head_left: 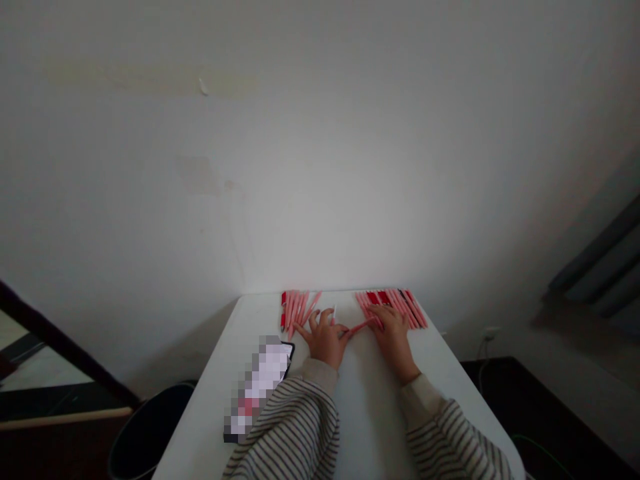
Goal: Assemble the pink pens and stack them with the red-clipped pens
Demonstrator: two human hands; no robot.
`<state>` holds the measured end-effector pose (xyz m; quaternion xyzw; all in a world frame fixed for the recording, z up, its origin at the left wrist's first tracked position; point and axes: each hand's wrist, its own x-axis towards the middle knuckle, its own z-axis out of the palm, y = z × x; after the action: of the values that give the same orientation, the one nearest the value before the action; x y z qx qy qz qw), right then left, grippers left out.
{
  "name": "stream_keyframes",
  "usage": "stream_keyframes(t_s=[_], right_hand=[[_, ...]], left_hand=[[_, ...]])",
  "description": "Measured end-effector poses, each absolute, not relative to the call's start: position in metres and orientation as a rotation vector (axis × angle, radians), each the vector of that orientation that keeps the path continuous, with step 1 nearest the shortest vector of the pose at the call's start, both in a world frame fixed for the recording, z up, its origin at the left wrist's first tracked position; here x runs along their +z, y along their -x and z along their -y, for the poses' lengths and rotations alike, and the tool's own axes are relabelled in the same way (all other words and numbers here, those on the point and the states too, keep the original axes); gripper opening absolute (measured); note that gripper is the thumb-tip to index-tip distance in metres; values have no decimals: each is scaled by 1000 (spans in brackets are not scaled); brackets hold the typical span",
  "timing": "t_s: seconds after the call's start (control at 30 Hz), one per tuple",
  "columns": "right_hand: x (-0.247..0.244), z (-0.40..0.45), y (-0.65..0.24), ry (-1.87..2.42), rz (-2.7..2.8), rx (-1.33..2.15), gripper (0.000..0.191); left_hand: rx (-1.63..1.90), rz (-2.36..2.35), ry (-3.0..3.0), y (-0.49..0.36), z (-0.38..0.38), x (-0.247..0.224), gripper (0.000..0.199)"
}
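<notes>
Between my two hands a pink pen (360, 327) lies nearly level, low over the white table. My left hand (324, 343) pinches its left end between thumb and a finger, its other fingers spread. The pen's right end runs under the curled fingers of my right hand (393, 337), which grip it. Close behind my left hand, a white-and-pink stick-like piece (334, 315) is partly hidden. Left of that hand lies a row of pink and red pens (296, 310). A second row of pink, red and dark pens (413, 310) reaches under my right fingers.
A phone (267, 377), its screen blurred out, lies on the table (370, 413) beside my left sleeve. The wall (320, 167) meets the table's far edge. A dark bin (150, 427) stands on the floor at left; a socket with a cable (490, 333) is at right.
</notes>
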<state>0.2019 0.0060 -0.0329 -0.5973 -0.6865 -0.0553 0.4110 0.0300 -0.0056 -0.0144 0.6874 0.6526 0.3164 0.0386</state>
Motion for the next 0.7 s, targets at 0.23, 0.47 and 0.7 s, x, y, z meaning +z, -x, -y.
stream_keyframes(t_s=[0.23,0.47,0.7], right_hand=[[-34,-5,-205,1686,1628,-182,30],[-37,-8,-204,1657,1611,-127,28],[-39,-9,-204,1609,1659,-114,27]], left_hand=[[941,-2002,-2074,-32,11,-4,8],[952,-2000,-2089,-30,8,-7,7],[974,-1998,-2100,-30,6,-13,7]])
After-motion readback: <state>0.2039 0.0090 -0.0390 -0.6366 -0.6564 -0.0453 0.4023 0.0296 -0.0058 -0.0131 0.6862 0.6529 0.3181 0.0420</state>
